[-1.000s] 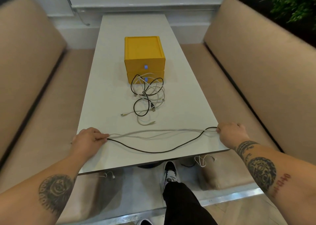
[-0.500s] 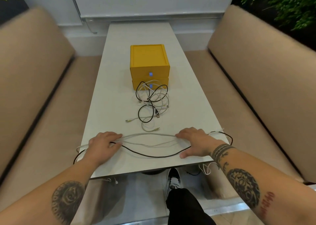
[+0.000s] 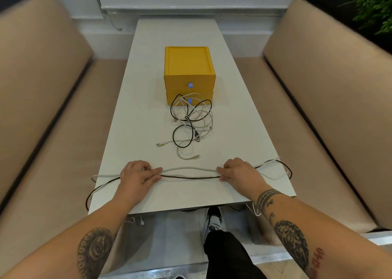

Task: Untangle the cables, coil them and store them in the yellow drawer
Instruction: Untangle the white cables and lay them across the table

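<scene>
A white cable (image 3: 188,169) and a black cable (image 3: 191,177) lie side by side across the near end of the white table (image 3: 131,117). My left hand (image 3: 137,173) pinches both between fingers and thumb. My right hand (image 3: 239,171) pinches them further right. Their slack loops past each hand, and the black loop hangs over the table's left edge. Farther back, a tangle of black and white cables (image 3: 191,119) rests against the yellow drawer unit (image 3: 189,75). Both of its drawers look closed.
Beige padded benches (image 3: 53,100) run along both sides of the narrow table. Cable ends dangle below the near table edge (image 3: 253,210). My leg and shoe (image 3: 214,221) show under the table. A plant (image 3: 360,5) stands at the back right.
Both hands have slid inward along the two cables from near the table's side edges toward the middle. Slack now loops out past each hand.
</scene>
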`<state>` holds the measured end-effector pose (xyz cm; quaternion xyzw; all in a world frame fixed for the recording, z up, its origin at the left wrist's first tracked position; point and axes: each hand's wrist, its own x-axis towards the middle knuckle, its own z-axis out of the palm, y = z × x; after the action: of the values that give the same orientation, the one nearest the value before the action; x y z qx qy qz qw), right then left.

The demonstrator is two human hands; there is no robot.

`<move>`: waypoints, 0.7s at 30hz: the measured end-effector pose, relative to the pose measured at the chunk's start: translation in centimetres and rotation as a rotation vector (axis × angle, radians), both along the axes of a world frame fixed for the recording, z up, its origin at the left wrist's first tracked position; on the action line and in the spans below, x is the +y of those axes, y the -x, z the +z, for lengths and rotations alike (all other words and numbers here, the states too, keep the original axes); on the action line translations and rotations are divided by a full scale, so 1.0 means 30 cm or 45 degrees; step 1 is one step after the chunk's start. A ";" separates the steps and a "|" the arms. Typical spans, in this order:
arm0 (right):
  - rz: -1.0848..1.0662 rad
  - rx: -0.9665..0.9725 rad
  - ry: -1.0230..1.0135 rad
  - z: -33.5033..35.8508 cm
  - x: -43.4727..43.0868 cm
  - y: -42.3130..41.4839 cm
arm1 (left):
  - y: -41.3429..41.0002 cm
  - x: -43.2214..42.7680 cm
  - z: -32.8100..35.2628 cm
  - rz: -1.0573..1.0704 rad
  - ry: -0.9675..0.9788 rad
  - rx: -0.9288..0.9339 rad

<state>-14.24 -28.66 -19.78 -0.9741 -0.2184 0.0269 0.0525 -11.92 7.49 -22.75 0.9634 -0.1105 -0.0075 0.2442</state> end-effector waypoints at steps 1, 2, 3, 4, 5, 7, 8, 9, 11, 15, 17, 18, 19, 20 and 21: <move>-0.025 -0.009 0.006 -0.003 -0.012 0.000 | -0.005 -0.001 -0.002 0.020 0.036 -0.021; -0.055 -0.021 0.018 -0.004 -0.026 0.002 | -0.009 -0.002 -0.003 0.027 0.062 -0.052; -0.089 -0.040 0.027 -0.009 -0.047 0.004 | -0.013 0.000 -0.006 0.034 0.088 -0.071; -0.128 -0.058 0.042 -0.012 -0.069 0.007 | -0.018 0.002 -0.010 0.046 0.114 -0.073; -0.174 -0.052 0.067 -0.009 -0.086 0.009 | -0.024 0.003 -0.010 0.061 0.134 -0.058; -0.267 0.005 0.134 0.006 -0.108 0.013 | -0.036 0.001 -0.006 0.102 0.162 -0.005; -0.277 0.052 0.170 0.009 -0.113 0.012 | -0.043 0.001 -0.008 0.117 0.168 0.009; -0.283 0.098 0.189 0.014 -0.115 0.010 | -0.049 -0.001 -0.006 0.124 0.168 0.022; -0.281 0.156 0.217 0.029 -0.112 0.005 | -0.058 -0.008 0.003 0.131 0.179 0.067; -0.179 0.209 0.218 0.049 -0.112 -0.011 | -0.078 -0.018 0.054 0.063 0.088 0.154; -0.116 0.255 0.225 0.063 -0.107 -0.028 | -0.079 -0.022 0.074 0.011 0.047 0.154; -0.095 0.288 0.216 0.072 -0.098 -0.037 | -0.076 -0.022 0.086 0.002 0.035 0.165; -0.087 0.319 0.192 0.083 -0.086 -0.047 | -0.074 -0.024 0.096 -0.006 0.025 0.180; -0.087 0.337 0.160 0.095 -0.072 -0.056 | -0.074 -0.024 0.098 -0.016 0.025 0.193; -0.095 0.330 0.123 0.107 -0.055 -0.066 | -0.076 -0.025 0.099 -0.028 0.027 0.202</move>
<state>-12.28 -30.30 -16.58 -0.9713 -0.1718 0.1610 0.0341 -9.64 6.74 -19.79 0.9559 -0.1015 -0.0855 0.2622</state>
